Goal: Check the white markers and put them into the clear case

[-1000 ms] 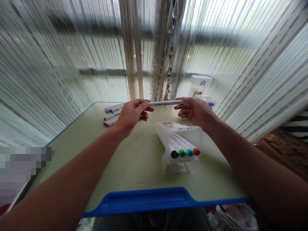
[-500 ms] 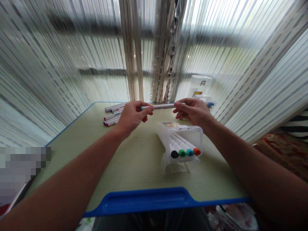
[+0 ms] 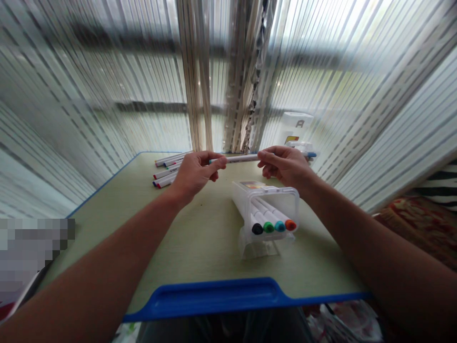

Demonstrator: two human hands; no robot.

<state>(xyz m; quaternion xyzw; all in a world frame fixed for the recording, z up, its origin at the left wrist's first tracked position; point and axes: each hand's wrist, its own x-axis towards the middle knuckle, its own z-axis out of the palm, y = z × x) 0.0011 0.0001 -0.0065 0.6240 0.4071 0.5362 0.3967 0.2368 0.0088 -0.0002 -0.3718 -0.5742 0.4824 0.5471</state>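
Note:
Held level above the far part of the table is a white marker [image 3: 243, 158], gripped at both ends. My left hand [image 3: 200, 172] pinches its left end, where a bit of teal shows. The fingers of my right hand [image 3: 283, 164] close round the other end and hide its tip. Nearer to me, a clear plastic case [image 3: 246, 205] lies on its side on a clear stand, its mouth facing me. Inside rest several white markers [image 3: 262, 208] with black, green, blue and orange ends. Behind my left hand, several more markers [image 3: 162, 174] lie loose on the table.
The pale table [image 3: 200, 247] has a blue rim with a moulded blue tray [image 3: 221, 293] along the front edge. At the back right stands a clear container [image 3: 296, 128] beside other plastic pieces. Striped curtains [image 3: 150, 76] hang behind. Plastic bags [image 3: 352, 321] lie below at right.
Almost nothing differs. Both hands keep hold of the marker in about the same place, and the case appears shifted very slightly left in view.

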